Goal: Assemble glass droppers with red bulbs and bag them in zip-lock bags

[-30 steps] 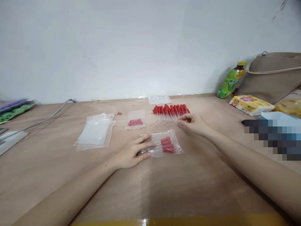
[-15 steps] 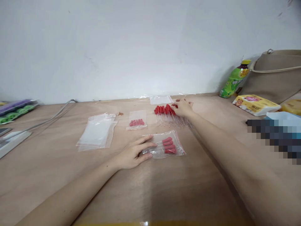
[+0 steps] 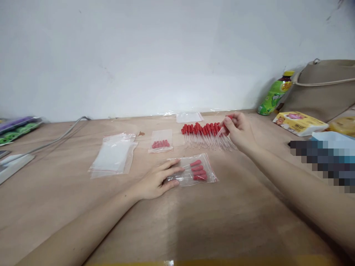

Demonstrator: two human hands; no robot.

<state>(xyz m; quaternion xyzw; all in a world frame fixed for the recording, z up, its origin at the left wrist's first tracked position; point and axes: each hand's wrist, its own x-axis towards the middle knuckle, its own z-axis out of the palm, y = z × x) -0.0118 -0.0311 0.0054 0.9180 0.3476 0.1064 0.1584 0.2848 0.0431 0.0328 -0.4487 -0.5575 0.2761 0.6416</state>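
A clear zip bag (image 3: 185, 180) with several red-bulbed droppers (image 3: 198, 168) inside lies flat at the centre of the table. On its left end rests my left hand (image 3: 159, 179), fingers spread across the plastic. My right hand (image 3: 239, 129) is pinching one dropper by its red bulb (image 3: 229, 117), its clear stem slanting down to the left. Just below and left of that hand is a row of loose droppers (image 3: 199, 135), red bulbs toward the wall. A second zip bag (image 3: 161, 135) containing red-bulbed droppers lies to the left of this row.
Stacked flat bags (image 3: 113, 153) lie to the left. Another flat bag (image 3: 189, 117) is near the wall. A grey cable (image 3: 61, 136) crosses the far left. On the right stand a green bottle (image 3: 274, 96), a tissue pack (image 3: 299, 122) and a beige bag (image 3: 324, 92).
My right hand has lifted one dropper out of the row and moved right, toward me. My left hand stays on the zip bag.
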